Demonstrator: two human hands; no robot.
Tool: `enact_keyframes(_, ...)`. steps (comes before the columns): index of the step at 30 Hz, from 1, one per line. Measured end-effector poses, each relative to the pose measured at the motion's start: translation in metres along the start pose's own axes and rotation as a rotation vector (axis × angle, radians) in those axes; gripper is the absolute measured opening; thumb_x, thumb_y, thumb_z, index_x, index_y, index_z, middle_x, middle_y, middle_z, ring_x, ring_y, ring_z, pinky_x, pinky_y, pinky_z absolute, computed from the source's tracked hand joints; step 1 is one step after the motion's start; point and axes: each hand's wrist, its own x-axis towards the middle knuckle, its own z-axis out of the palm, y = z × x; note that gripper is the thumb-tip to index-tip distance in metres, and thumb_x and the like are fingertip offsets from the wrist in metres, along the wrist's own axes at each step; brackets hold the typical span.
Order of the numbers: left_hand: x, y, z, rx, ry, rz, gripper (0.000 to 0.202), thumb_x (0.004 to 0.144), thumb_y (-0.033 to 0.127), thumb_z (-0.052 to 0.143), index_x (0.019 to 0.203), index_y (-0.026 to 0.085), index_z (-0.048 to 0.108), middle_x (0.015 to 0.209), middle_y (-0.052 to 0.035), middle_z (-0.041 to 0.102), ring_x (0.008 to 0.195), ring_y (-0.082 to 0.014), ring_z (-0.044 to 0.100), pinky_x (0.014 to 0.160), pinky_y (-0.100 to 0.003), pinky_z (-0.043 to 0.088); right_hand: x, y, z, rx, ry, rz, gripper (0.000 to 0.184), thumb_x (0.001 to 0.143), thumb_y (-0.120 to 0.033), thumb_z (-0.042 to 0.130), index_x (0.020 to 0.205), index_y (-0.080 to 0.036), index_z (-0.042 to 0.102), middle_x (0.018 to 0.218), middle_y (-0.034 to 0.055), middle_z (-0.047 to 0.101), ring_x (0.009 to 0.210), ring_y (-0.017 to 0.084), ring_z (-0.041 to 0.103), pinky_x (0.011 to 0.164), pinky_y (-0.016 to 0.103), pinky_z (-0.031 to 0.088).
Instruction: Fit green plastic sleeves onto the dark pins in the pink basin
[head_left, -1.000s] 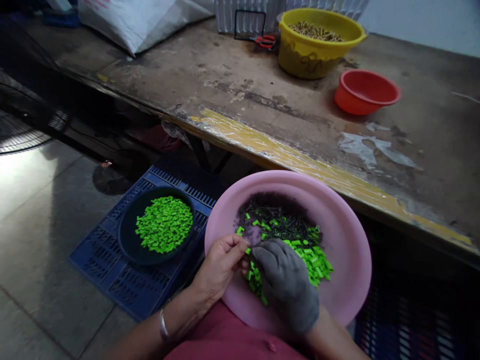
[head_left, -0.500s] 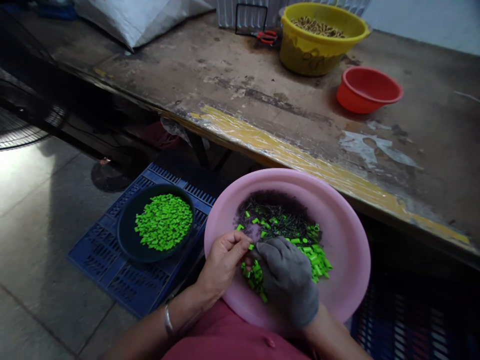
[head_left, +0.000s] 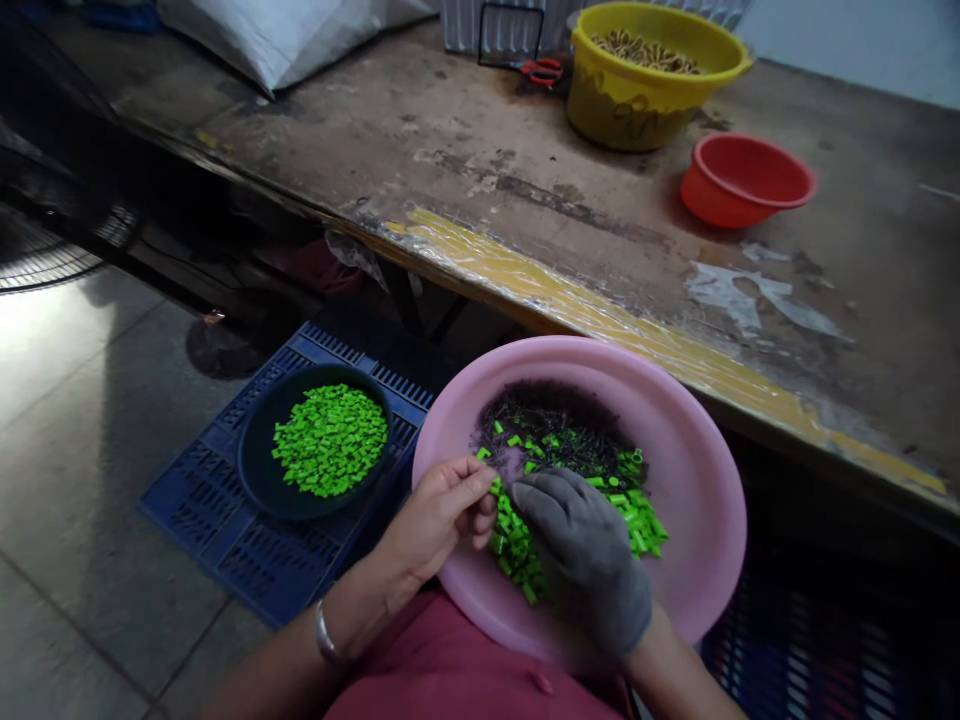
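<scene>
Maroon cloth (head_left: 450, 665) at your waist comes nearest, with the pink tub (head_left: 709, 490) close against it; a shift of your body could tilt the tub. Your gloved right hand (head_left: 589, 565) bends over the contents, its thumb hidden; whether its fingers close on anything cannot be told. Your bare left hand (head_left: 442, 510) pinches a small green piece (head_left: 496, 485) at the very fingertips, above the tub. Such a slight hold could slip, losing it among the loose green pieces (head_left: 641, 525). Dark bristly strands (head_left: 559, 415) lie beyond, mixed with green, and could snag the glove. Farther out, the dark bowl (head_left: 253, 470) on the blue crate (head_left: 217, 510) could spill if your elbow knocks it.
</scene>
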Motion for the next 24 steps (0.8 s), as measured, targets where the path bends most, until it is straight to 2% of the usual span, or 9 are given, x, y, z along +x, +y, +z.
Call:
enact_keyframes(3, 0.0, 0.001, -0.002, -0.021, -0.013, -0.048, 0.031, 0.08, 0.037, 0.068, 0.07, 0.014, 0.05, 0.059, 0.0025, 0.05, 0.045, -0.0059, 0.045, 0.042, -0.018, 0.036, -0.001, 0.001, 0.0, -0.015, -0.053, -0.024, 0.028, 0.091, -0.012, 0.04, 0.107, -0.017, 0.063, 0.094, 0.0084, 0.069, 0.086, 0.02, 0.059, 0.077, 0.034, 0.051)
enact_keyframes(8, -0.001, 0.004, -0.006, -0.044, -0.065, -0.085, 0.028, 0.076, 0.032, 0.073, 0.088, 0.013, 0.058, 0.063, 0.0006, 0.055, 0.049, -0.0077, 0.051, 0.046, -0.019, 0.042, -0.002, -0.001, -0.002, -0.074, -0.005, -0.023, 0.024, 0.091, -0.012, 0.043, 0.102, -0.017, 0.063, 0.09, 0.0081, 0.068, 0.086, 0.02, 0.058, 0.078, 0.033, 0.048)
enact_keyframes(11, -0.002, 0.002, -0.006, -0.047, -0.067, -0.081, 0.025, 0.074, 0.03, 0.073, 0.083, 0.012, 0.058, 0.061, 0.0003, 0.056, 0.048, -0.0081, 0.052, 0.045, -0.02, 0.043, -0.002, -0.004, 0.0, -0.115, -0.002, -0.001, 0.023, 0.091, -0.012, 0.041, 0.096, -0.017, 0.063, 0.085, 0.0079, 0.066, 0.083, 0.021, 0.056, 0.076, 0.033, 0.047)
enact_keyframes(15, -0.003, -0.003, -0.002, -0.055, -0.023, -0.028, 0.026, 0.073, 0.031, 0.074, 0.077, 0.013, 0.056, 0.06, 0.0006, 0.057, 0.046, -0.0076, 0.051, 0.042, -0.019, 0.044, -0.003, -0.007, 0.006, -0.122, -0.015, 0.037, 0.024, 0.088, -0.01, 0.039, 0.086, -0.017, 0.062, 0.079, 0.0078, 0.063, 0.079, 0.021, 0.053, 0.076, 0.033, 0.046)
enact_keyframes(20, -0.002, -0.013, 0.003, -0.051, 0.02, 0.059, 0.025, 0.074, 0.032, 0.073, 0.081, 0.014, 0.056, 0.058, 0.0019, 0.057, 0.046, -0.008, 0.05, 0.043, -0.02, 0.046, -0.004, -0.01, 0.012, -0.098, -0.012, 0.093, 0.021, 0.085, -0.007, 0.042, 0.08, -0.017, 0.06, 0.077, 0.0066, 0.061, 0.074, 0.02, 0.052, 0.075, 0.032, 0.043)
enact_keyframes(24, -0.002, -0.016, 0.005, 0.072, 0.049, 0.162, 0.019, 0.079, 0.03, 0.067, 0.083, 0.015, 0.057, 0.058, 0.0024, 0.057, 0.046, -0.0092, 0.053, 0.044, -0.022, 0.047, -0.004, -0.009, 0.014, -0.011, 0.019, 0.172, 0.021, 0.087, -0.011, 0.042, 0.078, -0.017, 0.06, 0.073, 0.0056, 0.06, 0.069, 0.019, 0.051, 0.066, 0.03, 0.039)
